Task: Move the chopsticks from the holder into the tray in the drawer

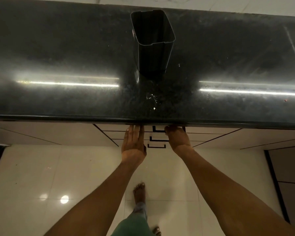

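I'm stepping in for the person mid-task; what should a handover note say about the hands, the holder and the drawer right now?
Left hand: flat, fingers extended, against the top drawer front under the countertop edge.
Right hand: at the same drawer front by its handle; whether it grips cannot be told.
Holder: upright on the countertop; no chopsticks show in it.
Drawers look shut; tray not in view.
Done: holder appears emptied.
Left: can't confirm chopsticks are in the tray; open and check.

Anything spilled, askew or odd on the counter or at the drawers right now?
A few shiny droplets or specks lie on the dark polished countertop, in front of the tall black rectangular holder. The holder stands upright and looks empty. Both hands, left and right, are at the closed top drawer.
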